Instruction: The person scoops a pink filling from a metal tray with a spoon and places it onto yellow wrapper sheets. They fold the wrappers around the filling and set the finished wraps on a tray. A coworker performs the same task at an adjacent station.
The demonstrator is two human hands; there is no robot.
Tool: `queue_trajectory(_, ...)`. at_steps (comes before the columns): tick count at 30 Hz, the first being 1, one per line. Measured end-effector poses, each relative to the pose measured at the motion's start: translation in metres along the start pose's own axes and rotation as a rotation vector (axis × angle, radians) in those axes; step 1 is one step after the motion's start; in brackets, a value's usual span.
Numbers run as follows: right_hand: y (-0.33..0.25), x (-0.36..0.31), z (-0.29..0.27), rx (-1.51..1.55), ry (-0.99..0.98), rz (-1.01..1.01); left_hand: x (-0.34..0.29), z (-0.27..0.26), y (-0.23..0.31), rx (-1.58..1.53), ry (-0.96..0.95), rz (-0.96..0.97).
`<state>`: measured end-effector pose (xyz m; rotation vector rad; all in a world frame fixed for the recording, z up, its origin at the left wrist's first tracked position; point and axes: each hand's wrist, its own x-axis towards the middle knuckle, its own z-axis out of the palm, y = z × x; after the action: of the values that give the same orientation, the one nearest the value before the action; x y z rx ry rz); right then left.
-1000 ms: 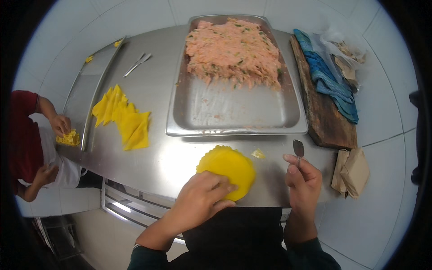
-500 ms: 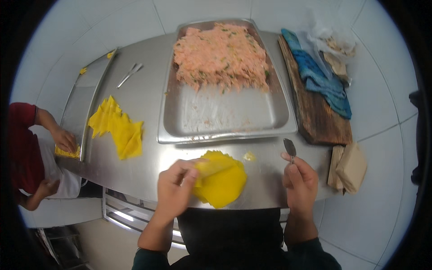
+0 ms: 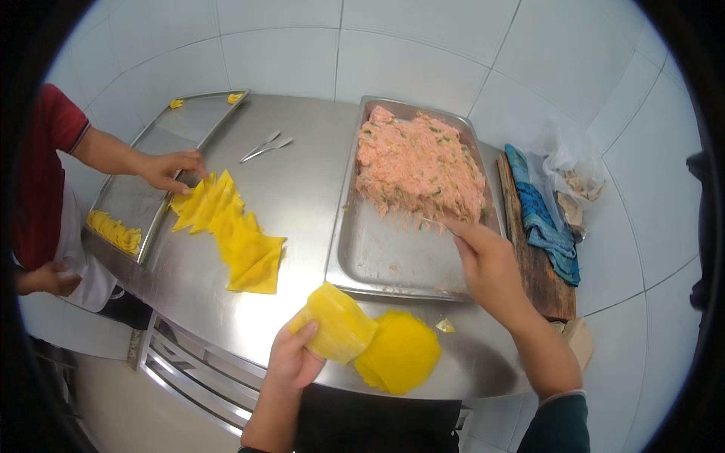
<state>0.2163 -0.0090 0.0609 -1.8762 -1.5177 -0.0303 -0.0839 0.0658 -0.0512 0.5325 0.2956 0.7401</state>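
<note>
Left hand (image 3: 298, 356), pinching one yellow dough wrapper (image 3: 340, 326) at the left edge of a yellow wrapper stack (image 3: 402, 355) on the steel surface (image 3: 310, 181); right hand (image 3: 487, 264), clasping a slender metal utensil (image 3: 433, 221), tip at the near edge of the pink filling (image 3: 421, 162) in the steel pan (image 3: 385, 260); wooden board (image 3: 538, 283) at right, blue cloth (image 3: 538, 215) lying atop.

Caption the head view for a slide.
Left hand holding a yellow sheet, right hand holding a thin utensil by the pink mixture in a metal pan.
</note>
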Motion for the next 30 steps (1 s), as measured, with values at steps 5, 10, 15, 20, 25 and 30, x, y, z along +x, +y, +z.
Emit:
queue_trajectory(5, 0.031, 0.067, 0.056, -0.177, -0.114, -0.099, 0.001, -0.006, 0.003, -0.21, 0.046, -0.111)
queue_trajectory(10, 0.04, 0.083, 0.077, -0.283, -0.194, -0.103, 0.0, -0.01, 0.004, -0.246, 0.006, -0.136)
queue_trajectory(15, 0.046, 0.085, 0.086, -0.289, -0.243, -0.066, 0.001, -0.009, 0.004, -0.238, -0.005, -0.133)
queue_trajectory(20, 0.049, 0.082, 0.09, -0.202, -0.281, -0.113, 0.001, -0.006, 0.005, -0.24, 0.05, -0.125)
queue_trajectory(25, 0.04, 0.07, 0.074, -0.112, -0.342, -0.023, 0.0, -0.007, 0.005, -0.317, 0.042, -0.123)
queue_trajectory(30, 0.032, 0.082, 0.075, -0.196, -0.237, -0.188, 0.0, -0.009, 0.003, -0.275, 0.018, -0.126)
